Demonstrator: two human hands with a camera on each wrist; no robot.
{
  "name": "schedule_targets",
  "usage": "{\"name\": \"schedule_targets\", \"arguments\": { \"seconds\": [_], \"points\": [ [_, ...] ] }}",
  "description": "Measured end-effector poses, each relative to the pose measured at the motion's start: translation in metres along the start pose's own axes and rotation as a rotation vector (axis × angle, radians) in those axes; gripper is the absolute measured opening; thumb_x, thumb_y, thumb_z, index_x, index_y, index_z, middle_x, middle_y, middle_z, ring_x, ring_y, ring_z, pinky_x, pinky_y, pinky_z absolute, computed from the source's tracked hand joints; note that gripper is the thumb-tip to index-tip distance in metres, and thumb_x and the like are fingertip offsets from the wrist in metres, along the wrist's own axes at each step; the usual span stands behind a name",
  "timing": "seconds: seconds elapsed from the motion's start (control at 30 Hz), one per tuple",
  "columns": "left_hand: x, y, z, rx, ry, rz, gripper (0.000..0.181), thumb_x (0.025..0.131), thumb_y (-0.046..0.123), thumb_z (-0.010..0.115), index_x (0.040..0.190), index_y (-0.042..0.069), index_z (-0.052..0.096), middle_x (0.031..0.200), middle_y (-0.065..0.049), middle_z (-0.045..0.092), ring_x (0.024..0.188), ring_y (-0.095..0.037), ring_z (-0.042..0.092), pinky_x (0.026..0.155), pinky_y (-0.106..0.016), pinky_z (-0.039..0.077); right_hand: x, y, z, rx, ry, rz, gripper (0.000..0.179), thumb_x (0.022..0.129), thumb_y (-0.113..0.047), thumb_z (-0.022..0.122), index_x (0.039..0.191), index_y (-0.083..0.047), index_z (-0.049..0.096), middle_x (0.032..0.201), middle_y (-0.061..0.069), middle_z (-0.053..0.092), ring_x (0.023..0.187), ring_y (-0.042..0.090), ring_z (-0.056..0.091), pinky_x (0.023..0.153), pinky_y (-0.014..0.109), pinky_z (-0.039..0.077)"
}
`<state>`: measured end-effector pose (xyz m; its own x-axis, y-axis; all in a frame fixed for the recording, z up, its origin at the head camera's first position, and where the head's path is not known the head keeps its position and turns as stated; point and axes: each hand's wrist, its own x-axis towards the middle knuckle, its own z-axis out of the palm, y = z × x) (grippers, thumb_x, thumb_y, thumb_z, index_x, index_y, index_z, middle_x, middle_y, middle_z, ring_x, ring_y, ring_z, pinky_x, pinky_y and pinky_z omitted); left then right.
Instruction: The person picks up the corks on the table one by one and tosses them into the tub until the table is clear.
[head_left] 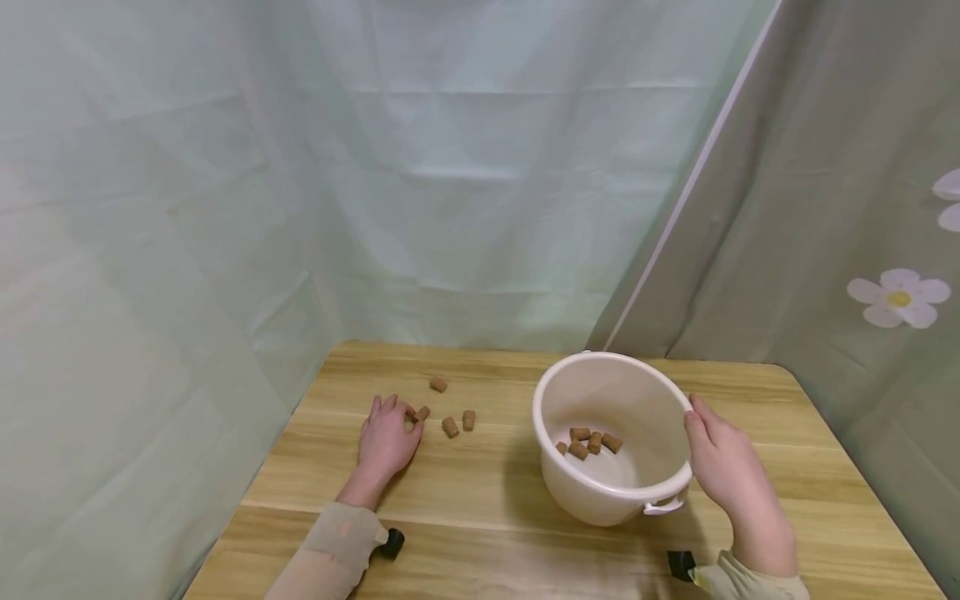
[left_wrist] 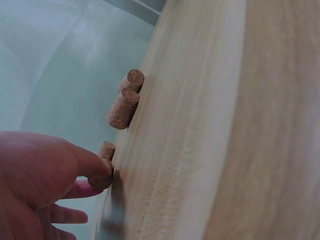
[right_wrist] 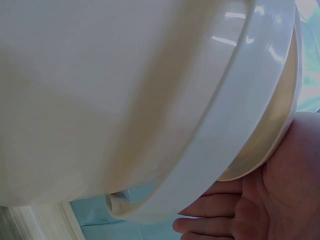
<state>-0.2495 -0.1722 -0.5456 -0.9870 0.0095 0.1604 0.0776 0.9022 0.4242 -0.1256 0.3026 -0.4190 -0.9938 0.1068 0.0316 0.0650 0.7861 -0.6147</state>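
My left hand (head_left: 387, 437) is low over the left part of the table, its thumb and index finger pinching a cork (left_wrist: 100, 176). Close by on the wood lie a few loose corks, among them a far one (head_left: 438, 384), a near one (head_left: 450, 427) and one standing to its right (head_left: 468, 420). A white plastic bucket (head_left: 592, 500) holds several corks (head_left: 595, 442) on its floor. With its thumb at the rim, my right hand (head_left: 727, 462) grips the bucket's right side. The right wrist view shows the bucket's outer wall and handle (right_wrist: 215, 145) up close.
The wooden table (head_left: 465, 533) has rounded far corners. Pale green curtains (head_left: 495, 208) hang behind it and on the left; a grey-green curtain with white flowers (head_left: 898, 298) hangs on the right. A band of wood lies between the left hand and the bucket.
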Motion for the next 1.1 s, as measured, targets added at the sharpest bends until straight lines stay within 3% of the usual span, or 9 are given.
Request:
{"name": "schedule_targets", "arguments": {
  "seconds": [0.23,0.83,1.1],
  "points": [
    [-0.001,0.002,-0.001,-0.016,0.014,-0.005,0.022,0.099,0.023,0.075,0.106,0.002,0.074,0.154,-0.034,0.050,0.152,-0.057,0.030,0.116,-0.074,0.034,0.001,0.001,0.001,-0.018,0.004,-0.004,0.066,0.117,-0.040,0.023,0.163,0.007,0.032,0.161,0.035,0.036,0.147,0.059,0.036,0.117,0.073,0.030],
    [-0.006,0.014,-0.004,-0.093,0.087,0.064,0.022,0.097,0.024,0.077,0.105,0.004,0.075,0.152,-0.031,0.054,0.151,-0.054,0.036,0.115,-0.072,0.037,0.000,0.000,0.000,-0.005,0.002,0.004,0.067,0.117,-0.041,0.022,0.162,0.008,0.031,0.163,0.038,0.030,0.151,0.059,0.028,0.119,0.073,0.026],
    [-0.010,0.027,-0.006,-0.235,0.067,0.131,0.021,0.098,0.022,0.078,0.109,0.004,0.075,0.151,-0.031,0.055,0.151,-0.054,0.035,0.120,-0.069,0.031,-0.001,0.000,-0.001,0.012,-0.010,0.010,0.070,0.117,-0.045,0.021,0.163,0.007,0.030,0.164,0.038,0.029,0.151,0.059,0.027,0.119,0.074,0.025]
  ]
}}
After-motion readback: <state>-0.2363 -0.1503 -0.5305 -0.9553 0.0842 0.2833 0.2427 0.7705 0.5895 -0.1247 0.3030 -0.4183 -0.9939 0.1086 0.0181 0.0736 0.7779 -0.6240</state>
